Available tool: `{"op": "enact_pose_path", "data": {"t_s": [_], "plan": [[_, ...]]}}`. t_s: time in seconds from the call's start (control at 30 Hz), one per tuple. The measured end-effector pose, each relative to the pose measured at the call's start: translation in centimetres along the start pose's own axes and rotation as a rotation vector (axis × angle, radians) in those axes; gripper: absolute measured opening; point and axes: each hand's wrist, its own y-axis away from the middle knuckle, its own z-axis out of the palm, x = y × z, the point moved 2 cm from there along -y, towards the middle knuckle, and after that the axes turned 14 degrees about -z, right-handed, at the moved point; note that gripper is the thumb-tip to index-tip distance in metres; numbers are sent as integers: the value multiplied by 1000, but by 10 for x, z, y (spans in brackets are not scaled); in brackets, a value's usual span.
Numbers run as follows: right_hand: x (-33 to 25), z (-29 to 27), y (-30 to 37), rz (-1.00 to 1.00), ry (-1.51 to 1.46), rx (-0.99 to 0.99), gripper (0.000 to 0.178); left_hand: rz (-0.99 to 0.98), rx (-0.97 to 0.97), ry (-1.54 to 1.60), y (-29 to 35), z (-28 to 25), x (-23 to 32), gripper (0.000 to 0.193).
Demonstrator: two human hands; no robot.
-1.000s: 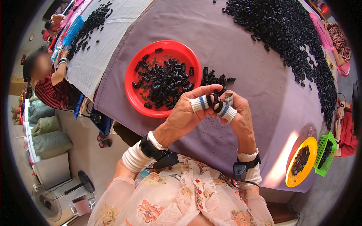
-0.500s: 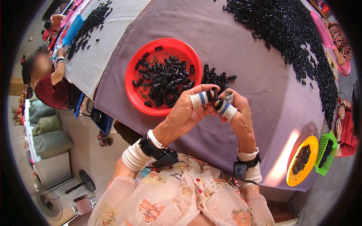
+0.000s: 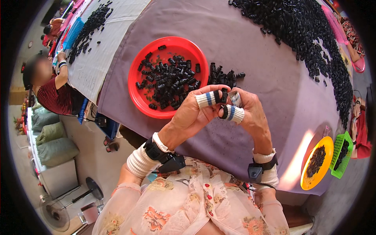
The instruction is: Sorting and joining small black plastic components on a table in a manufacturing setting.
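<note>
Your left hand has its grip pinched on a small black part at the fingertips, the part's long axis pointing roughly away from your body, with your right hand just to its right, thumb tip near its lower end. Fingers overlap there, so I can't tell whether the right grip is closed or holding anything. Beyond your fingertips, a cluster of black pieces lies on the desk, beside the red tray nearer your left hand.
</note>
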Motion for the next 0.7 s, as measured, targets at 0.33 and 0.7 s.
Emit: {"op": "enact_pose_path", "data": {"t_s": [0.33, 0.7], "plan": [[5, -3, -4, -83, 134, -30, 48, -11, 116, 15, -1, 2, -3, 25], [5, -4, -3, -50, 113, -45, 36, -3, 89, 19, -1, 0, -3, 23]]}}
